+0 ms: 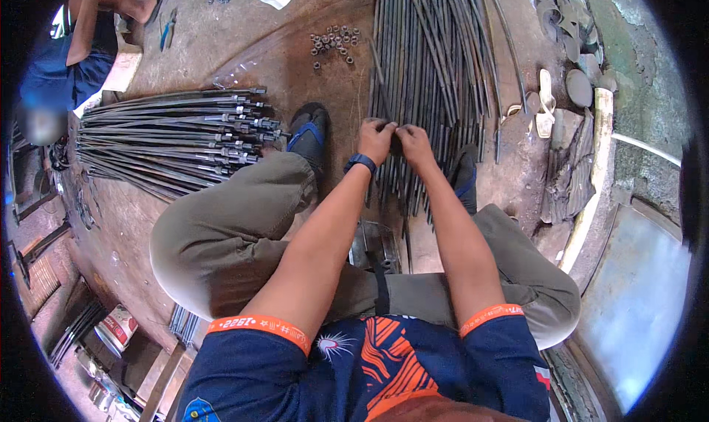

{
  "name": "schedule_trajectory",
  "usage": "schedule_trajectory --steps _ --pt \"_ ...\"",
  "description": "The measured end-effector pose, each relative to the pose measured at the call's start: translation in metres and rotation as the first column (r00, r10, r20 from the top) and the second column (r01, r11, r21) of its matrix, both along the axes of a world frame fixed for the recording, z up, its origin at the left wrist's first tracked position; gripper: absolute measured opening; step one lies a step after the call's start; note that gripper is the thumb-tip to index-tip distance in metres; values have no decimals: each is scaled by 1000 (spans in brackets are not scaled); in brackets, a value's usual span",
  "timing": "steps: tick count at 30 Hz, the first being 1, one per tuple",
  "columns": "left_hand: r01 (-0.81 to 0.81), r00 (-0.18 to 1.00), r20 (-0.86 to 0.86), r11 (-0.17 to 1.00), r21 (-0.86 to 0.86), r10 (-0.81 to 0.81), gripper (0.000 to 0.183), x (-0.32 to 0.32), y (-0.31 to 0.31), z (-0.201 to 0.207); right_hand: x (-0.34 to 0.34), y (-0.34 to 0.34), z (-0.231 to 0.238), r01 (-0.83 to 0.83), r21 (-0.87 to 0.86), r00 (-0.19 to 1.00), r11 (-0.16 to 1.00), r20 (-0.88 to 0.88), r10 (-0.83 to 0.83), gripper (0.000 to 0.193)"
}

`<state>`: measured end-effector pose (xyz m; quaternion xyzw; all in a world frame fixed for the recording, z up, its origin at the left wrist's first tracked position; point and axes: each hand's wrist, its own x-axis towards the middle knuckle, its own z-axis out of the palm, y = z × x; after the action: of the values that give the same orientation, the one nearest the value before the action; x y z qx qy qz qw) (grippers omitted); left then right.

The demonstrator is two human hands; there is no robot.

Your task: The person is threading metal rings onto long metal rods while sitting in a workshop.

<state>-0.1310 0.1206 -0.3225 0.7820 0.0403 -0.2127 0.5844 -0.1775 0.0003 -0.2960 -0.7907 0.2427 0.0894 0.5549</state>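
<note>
Steadying both pinches likely serves best; left hand [376, 140] and right hand [417, 147] nearly meet, fingertips closed on something thin, largely hidden, probably one of the dark metal rods [436, 60] lying beneath and toward twelve o'clock; a nut-ended bundle [155, 134] rests at nine; hex nuts [341, 46] sit farther off at eleven.

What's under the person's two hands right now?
Long dark rods show just beyond and below the left hand and right hand. The stretch directly beneath, and anything pinched, is covered.
</note>
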Motion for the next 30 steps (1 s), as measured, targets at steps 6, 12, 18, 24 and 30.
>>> schedule_trajectory --steps 6,12,18,24,30 --pt "-69 984 -176 967 -245 25 37 23 -5 -14 -24 17 0 135 -144 980 980 165 -111 42" --pt "223 934 124 819 529 -335 30 109 21 -30 -47 42 -15 72 -69 991 995 -107 -79 50" --pt "250 659 219 484 838 -720 38 175 33 -47 -78 85 15 18 -51 960 999 -278 -31 45" --pt "360 602 157 441 822 -783 36 190 9 -37 -92 62 -8 14 -59 966 998 -257 -29 39" --pt "181 732 468 804 567 -495 18 173 3 -33 -85 46 -21 143 50 957 989 -260 -125 50"
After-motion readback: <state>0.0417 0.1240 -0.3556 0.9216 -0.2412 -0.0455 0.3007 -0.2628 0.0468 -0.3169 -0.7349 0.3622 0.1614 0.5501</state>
